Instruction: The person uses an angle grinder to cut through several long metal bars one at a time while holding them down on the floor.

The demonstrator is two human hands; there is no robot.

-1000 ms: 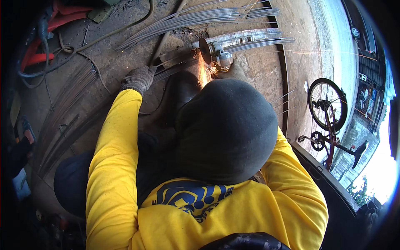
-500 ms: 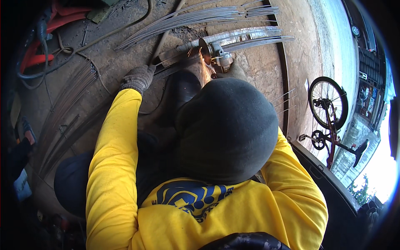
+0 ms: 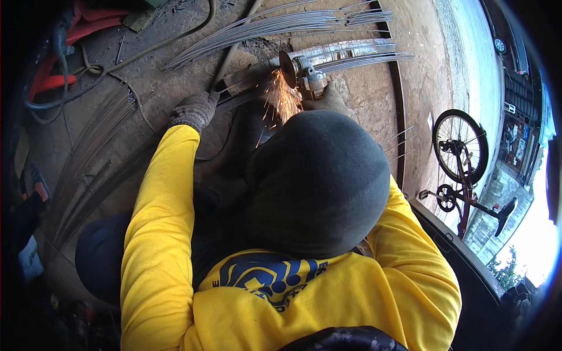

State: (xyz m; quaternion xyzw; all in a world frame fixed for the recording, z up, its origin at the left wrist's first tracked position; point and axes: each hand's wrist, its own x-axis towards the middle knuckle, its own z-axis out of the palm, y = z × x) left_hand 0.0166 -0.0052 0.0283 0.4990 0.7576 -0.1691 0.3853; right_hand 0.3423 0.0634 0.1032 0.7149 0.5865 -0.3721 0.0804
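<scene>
My right hand (image 3: 331,100), in a grey glove and partly hidden behind my raised dark knee (image 3: 322,181), is wrapped round an angle grinder (image 3: 312,82). The grinder's disc (image 3: 287,70) stands on edge over thin metal rods (image 3: 237,100), and orange sparks (image 3: 283,99) spray from it towards me. To the left, my left hand (image 3: 196,111), in a grey knitted glove, is closed on the same bundle of rods. Just beyond them lies a metal bar (image 3: 246,73). Where exactly the disc meets the rods is hidden by the sparks.
More thin rods (image 3: 263,26) lie on the ground beyond the grinder, and darker rods (image 3: 88,152) on the left. A hose (image 3: 175,40) and a red-orange object (image 3: 52,85) are at the far left. A metal rail (image 3: 399,99) runs along the right, with a bicycle (image 3: 462,158) past it.
The sparks have spread from a narrow stream into a wider spray reaching further left. Both hands and the grinder stay almost where they were.
</scene>
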